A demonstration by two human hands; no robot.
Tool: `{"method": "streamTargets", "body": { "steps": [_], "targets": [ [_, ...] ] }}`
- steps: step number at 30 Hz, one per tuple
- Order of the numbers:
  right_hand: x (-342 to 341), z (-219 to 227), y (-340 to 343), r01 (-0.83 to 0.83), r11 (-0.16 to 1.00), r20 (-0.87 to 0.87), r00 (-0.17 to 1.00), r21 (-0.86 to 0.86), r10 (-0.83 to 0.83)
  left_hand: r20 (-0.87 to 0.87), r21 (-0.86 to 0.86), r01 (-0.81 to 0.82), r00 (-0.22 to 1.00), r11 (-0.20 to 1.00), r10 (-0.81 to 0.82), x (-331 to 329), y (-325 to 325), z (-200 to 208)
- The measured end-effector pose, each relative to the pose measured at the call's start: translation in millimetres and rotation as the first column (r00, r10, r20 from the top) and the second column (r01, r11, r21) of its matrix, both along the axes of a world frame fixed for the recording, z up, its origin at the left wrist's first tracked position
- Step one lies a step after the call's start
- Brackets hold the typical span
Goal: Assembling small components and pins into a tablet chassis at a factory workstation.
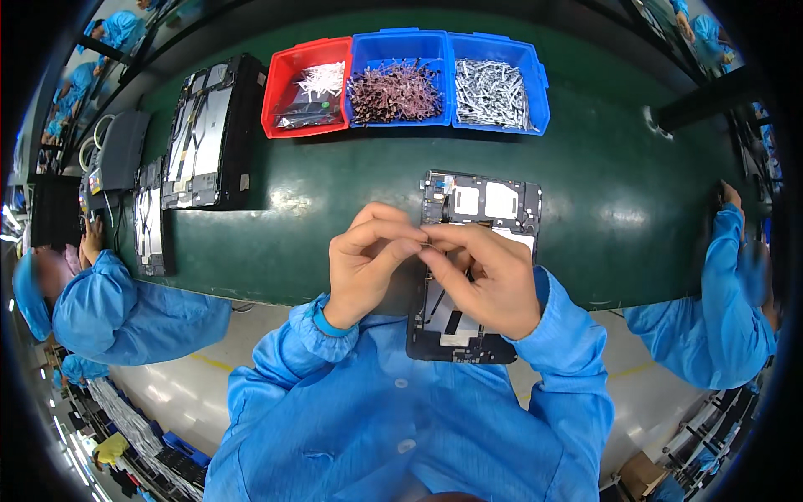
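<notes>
My left hand (365, 266) and my right hand (495, 283) meet fingertip to fingertip over an opened tablet (432, 314). Both are closed in a pinch. A tiny, thin thing seems to be between the fingertips, too small to make out. The tablet lies tilted away from me, its lower end overhanging the table's near edge. Its inside shows a dark frame, pale panels and circuit parts at the far end. My right hand covers part of its middle. A blue band circles my left wrist.
Beyond the tablet stand a red bin (273, 94) with white pieces and dark packets, a blue bin (401, 39) of brownish-pink small parts, and another blue bin (540, 94) of silvery-white strips. Opened tablets (201, 134) are stacked at left. Co-workers (138, 305) sit on both sides.
</notes>
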State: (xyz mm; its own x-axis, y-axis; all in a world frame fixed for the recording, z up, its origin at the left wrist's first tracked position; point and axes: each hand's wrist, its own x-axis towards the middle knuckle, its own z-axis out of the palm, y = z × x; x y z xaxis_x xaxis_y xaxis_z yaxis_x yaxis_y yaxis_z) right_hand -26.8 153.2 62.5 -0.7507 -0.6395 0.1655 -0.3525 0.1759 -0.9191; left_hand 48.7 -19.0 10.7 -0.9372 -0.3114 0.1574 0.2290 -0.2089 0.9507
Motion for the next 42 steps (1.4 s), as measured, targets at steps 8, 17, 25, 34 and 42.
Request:
{"method": "streamTargets", "body": {
  "steps": [8,17,25,34,42],
  "targets": [
    [-2.1,-4.9,-0.5,-0.021,0.997,-0.196,0.981,-0.072,0.006,-0.200,-0.601,-0.242,0.968,0.762,0.150,1.1,-6.7,14.6],
    [-5.4,-13.5,6.7,0.005,0.999,-0.200,0.980,-0.034,-0.011,-0.311,-0.810,-0.292,0.949,0.508,0.049,-3.8,-12.4,15.2],
    [-26.7,-23.0,4.7,-0.051,0.995,-0.268,0.960,0.091,0.073,0.055,-0.757,-0.041,0.990,0.652,0.126,0.4,-8.8,18.2],
    [-34.6,-34.8,0.7,-0.044,0.988,-0.200,0.977,0.148,0.074,0.544,0.054,0.242,0.806,0.969,-0.232,-13.9,-30.0,8.9],
    [-35.6,-39.0,1.3,-0.055,0.978,-0.334,0.935,0.200,0.121,0.618,0.007,0.327,0.741,0.945,-0.262,-30.5,-38.6,15.8]
  ]
}}
